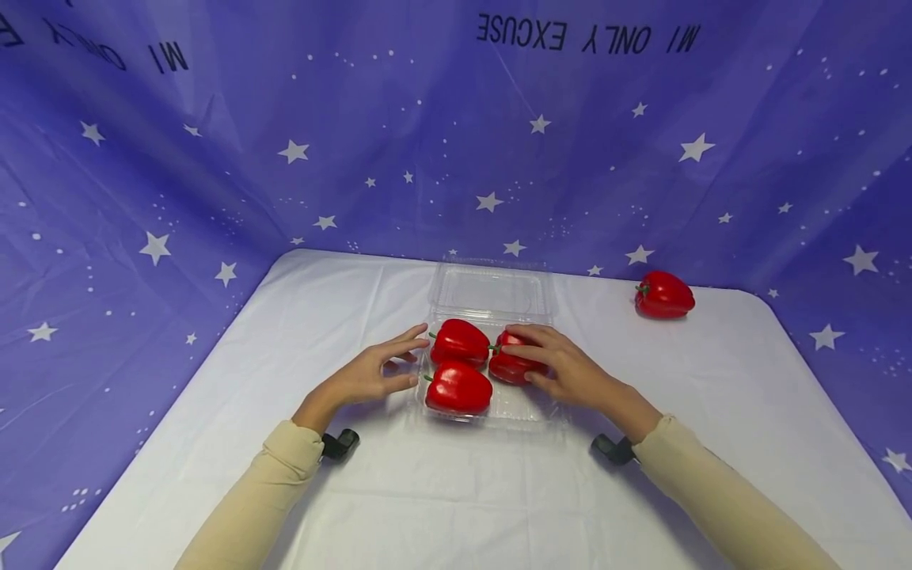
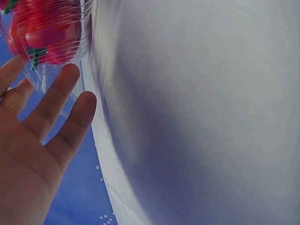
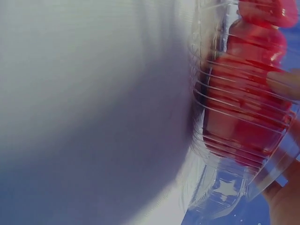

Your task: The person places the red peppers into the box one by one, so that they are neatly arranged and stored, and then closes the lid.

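A clear plastic clamshell container point(image 1: 523, 410) lies with its lid point(image 1: 492, 290) folded back. Inside are three red bell peppers: one at the back left point(image 1: 461, 340), one at the front left point(image 1: 459, 388) and one on the right point(image 1: 507, 369). My right hand point(image 1: 573, 372) holds the right pepper, fingers over its top and thumb at its near side. Beside the container's left wall is my left hand point(image 1: 370, 370), fingers spread and holding nothing. Through the ribbed wall, peppers point(image 2: 49, 28) show in the left wrist view, and red peppers point(image 3: 243, 108) in the right wrist view.
A fourth red bell pepper point(image 1: 664, 295) rests at the back right of the white-covered table point(image 1: 456, 507). Blue star-printed cloth point(image 1: 399, 142) walls off the back and both sides. Dark wrist mounts point(image 1: 340, 445) sit under both wrists.
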`<state>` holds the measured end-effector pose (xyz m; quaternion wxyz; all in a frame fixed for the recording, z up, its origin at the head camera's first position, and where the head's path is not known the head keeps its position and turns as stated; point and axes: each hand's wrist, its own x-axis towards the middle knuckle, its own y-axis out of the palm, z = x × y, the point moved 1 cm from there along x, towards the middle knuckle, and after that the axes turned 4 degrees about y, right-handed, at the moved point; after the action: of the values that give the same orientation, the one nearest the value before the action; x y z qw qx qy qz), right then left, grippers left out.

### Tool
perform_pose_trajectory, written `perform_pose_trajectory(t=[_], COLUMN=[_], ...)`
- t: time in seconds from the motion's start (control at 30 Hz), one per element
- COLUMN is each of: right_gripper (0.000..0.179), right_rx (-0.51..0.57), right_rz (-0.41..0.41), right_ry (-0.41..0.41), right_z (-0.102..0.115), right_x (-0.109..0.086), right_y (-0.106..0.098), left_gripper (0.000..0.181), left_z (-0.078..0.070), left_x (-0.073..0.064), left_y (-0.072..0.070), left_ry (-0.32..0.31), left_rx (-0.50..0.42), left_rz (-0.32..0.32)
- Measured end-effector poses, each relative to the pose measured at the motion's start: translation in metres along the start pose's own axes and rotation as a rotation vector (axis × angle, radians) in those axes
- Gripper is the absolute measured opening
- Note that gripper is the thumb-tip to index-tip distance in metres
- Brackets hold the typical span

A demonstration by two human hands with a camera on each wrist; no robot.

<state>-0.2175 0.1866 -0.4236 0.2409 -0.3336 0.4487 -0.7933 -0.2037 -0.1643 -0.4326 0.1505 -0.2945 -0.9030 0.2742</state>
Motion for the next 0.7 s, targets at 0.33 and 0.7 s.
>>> perform_pose_trajectory(t=[0.33,0.7], right_gripper=[0.058,0.056], right_rx=[-0.001,-0.027], right_rz=[-0.019,-0.105], right_ry=[-0.017,0.050], right_z=[-0.002,-0.007], right_x=[-0.003,-0.020], right_y=[-0.003,-0.032], left_gripper=[0.065,0.063], left_z=[-0.001,0.000], left_x=[0.000,0.000], left_y=[-0.001,0.001], left_ry=[-0.001,0.000], left_rx=[0.006,0.005], left_rz=[-0.005,0.002])
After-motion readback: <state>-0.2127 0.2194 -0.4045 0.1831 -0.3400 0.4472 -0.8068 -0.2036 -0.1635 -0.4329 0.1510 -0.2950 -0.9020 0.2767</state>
